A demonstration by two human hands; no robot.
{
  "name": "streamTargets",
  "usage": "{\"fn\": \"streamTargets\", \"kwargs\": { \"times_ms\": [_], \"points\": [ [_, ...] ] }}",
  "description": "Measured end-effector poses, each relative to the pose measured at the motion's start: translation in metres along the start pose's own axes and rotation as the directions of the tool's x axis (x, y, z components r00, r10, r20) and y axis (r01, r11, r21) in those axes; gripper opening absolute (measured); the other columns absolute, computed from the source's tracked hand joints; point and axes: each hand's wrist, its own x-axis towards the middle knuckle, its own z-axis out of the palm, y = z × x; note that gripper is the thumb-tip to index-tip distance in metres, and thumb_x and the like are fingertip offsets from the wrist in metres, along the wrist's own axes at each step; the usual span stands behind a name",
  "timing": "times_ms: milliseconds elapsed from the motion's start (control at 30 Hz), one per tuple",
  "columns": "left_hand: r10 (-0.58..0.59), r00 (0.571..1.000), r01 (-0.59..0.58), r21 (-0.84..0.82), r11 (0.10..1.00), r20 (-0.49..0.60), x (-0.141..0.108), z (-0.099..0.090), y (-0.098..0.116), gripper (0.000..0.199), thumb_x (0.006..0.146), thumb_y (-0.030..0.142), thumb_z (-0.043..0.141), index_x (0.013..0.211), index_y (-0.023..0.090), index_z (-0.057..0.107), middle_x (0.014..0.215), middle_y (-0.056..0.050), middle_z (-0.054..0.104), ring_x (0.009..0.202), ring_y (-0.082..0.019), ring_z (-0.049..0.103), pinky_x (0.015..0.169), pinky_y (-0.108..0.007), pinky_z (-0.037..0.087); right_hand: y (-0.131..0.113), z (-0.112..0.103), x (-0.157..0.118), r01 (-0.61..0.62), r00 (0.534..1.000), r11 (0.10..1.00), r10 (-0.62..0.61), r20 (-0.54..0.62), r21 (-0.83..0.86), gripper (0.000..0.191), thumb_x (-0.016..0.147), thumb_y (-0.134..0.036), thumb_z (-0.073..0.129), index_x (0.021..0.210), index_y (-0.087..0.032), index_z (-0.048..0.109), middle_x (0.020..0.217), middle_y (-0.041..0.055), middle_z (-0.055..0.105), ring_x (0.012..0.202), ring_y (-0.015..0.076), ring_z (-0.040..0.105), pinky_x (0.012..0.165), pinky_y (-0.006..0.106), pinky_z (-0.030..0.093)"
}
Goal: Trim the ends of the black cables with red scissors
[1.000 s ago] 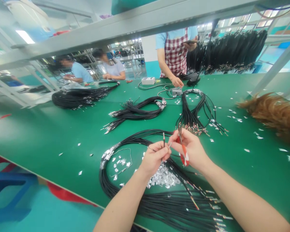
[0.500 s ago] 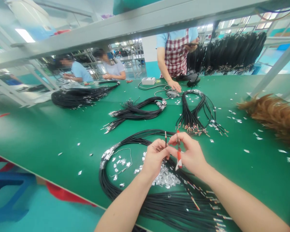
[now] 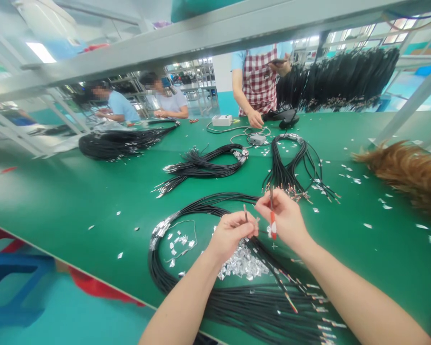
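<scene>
My left hand (image 3: 233,232) is closed, pinching a black cable (image 3: 246,214) near its end, which points up past my fingers. A pale wisp shows at my left fingertips. To the right, apart from it, my right hand (image 3: 282,213) is closed on a slim tool with a dark metal end and a red-and-white grip (image 3: 273,225); its exact kind is unclear. Below my hands lies a pile of silver foil scraps (image 3: 242,263). A looped bundle of black cables (image 3: 161,273) curves around the pile, its stripped coloured wire ends at the right.
More black cable bundles (image 3: 215,168) (image 3: 285,165) lie beyond my hands on the green table (image 3: 75,196). A brown fluffy thing (image 3: 409,175) rests at the right. Across the table stands a co-worker in a checked apron (image 3: 259,79). A grey shelf beam (image 3: 201,36) crosses above.
My hands have moved apart: the right hand with the tool shifted slightly up and right, while the left stayed on the cable. The co-worker's hand across the table has lifted off a grey box.
</scene>
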Motion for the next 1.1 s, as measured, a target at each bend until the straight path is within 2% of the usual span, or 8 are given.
{"fn": "streamTargets", "kwargs": {
  "times_ms": [67,267,400,533,600,800,900,1100],
  "points": [
    [0.021,1.0,-0.021,-0.005,1.0,0.004,0.0,0.001,0.001,0.008,0.069,0.021,0.064,0.067,0.014,0.062,0.065,-0.001,0.053,0.056,-0.01,0.046,0.052,-0.024,0.033,0.001,-0.003,0.002,-0.036,0.999,0.999,0.036,0.01,-0.018,0.014,0.069,-0.021,0.061,0.068,-0.019,0.047,0.061,-0.0044,0.05,0.056,0.0095,0.046,0.055,0.024,0.038],
    [0.077,0.95,-0.097,-0.051,0.994,-0.303,0.005,0.0,0.003,0.005,0.065,0.019,0.067,0.067,0.017,0.062,0.066,0.001,0.052,0.061,-0.009,0.046,0.058,-0.023,0.038,-0.002,0.008,-0.007,-0.202,0.942,0.978,0.178,0.286,0.055,0.018,0.066,-0.023,0.064,0.072,-0.018,0.048,0.065,-0.0039,0.052,0.057,0.0092,0.046,0.055,0.024,0.038],
    [0.1,0.948,-0.091,0.044,0.995,-0.304,0.004,0.001,0.001,0.005,0.066,0.018,0.067,0.067,0.016,0.062,0.068,0.0,0.054,0.067,-0.011,0.049,0.067,-0.025,0.039,0.004,0.017,-0.014,-0.176,0.957,0.98,0.149,0.248,0.088,0.021,0.067,-0.026,0.065,0.071,-0.019,0.046,0.066,-0.0038,0.051,0.058,0.0095,0.047,0.056,0.024,0.04],
    [0.19,0.913,-0.157,0.118,0.981,-0.362,0.003,0.002,-0.002,0.005,0.068,0.019,0.066,0.069,0.017,0.061,0.067,0.002,0.054,0.066,-0.01,0.048,0.065,-0.023,0.038,0.009,0.016,-0.016,-0.06,0.994,0.994,0.068,0.085,-0.096,0.015,0.071,-0.025,0.062,0.072,-0.019,0.048,0.069,-0.0014,0.054,0.063,0.0121,0.05,0.061,0.027,0.041],
    [0.207,0.905,-0.17,0.13,0.977,-0.37,0.004,0.002,-0.001,0.005,0.07,0.02,0.064,0.069,0.017,0.06,0.065,0.002,0.053,0.063,-0.01,0.049,0.063,-0.023,0.039,0.01,0.015,-0.016,-0.031,0.997,0.986,0.042,0.063,-0.165,0.012,0.072,-0.024,0.06,0.071,-0.02,0.049,0.067,-0.0011,0.054,0.062,0.0124,0.05,0.06,0.027,0.041],
    [0.114,0.934,-0.146,-0.072,0.987,-0.339,0.007,-0.002,0.006,0.014,0.075,0.026,0.059,0.085,0.017,0.058,0.06,0.003,0.051,0.045,-0.005,0.04,0.043,-0.019,0.029,0.007,0.013,-0.013,-0.195,0.956,0.978,0.172,0.239,0.074,0.022,0.07,-0.028,0.064,0.068,-0.02,0.044,0.062,-0.0037,0.052,0.057,0.0128,0.055,0.055,0.027,0.044],
    [0.065,0.948,-0.096,-0.083,0.992,-0.312,0.008,-0.004,0.005,0.013,0.07,0.024,0.064,0.078,0.015,0.059,0.061,0.002,0.053,0.039,-0.002,0.034,0.038,-0.018,0.023,0.005,0.013,-0.011,-0.257,0.927,0.957,0.205,0.315,0.135,0.025,0.068,-0.029,0.067,0.067,-0.019,0.043,0.062,-0.004,0.052,0.056,0.0126,0.057,0.056,0.028,0.046],
    [0.027,0.956,-0.053,-0.081,0.995,-0.292,0.009,-0.008,0.002,0.014,0.068,0.026,0.066,0.068,0.015,0.057,0.067,0.0,0.059,0.042,-0.005,0.043,0.04,-0.019,0.028,0.004,0.013,-0.008,-0.287,0.93,0.945,0.235,0.284,0.159,0.029,0.064,-0.029,0.07,0.066,-0.02,0.042,0.058,-0.0056,0.05,0.054,0.0126,0.057,0.053,0.027,0.045]
  ]
}}
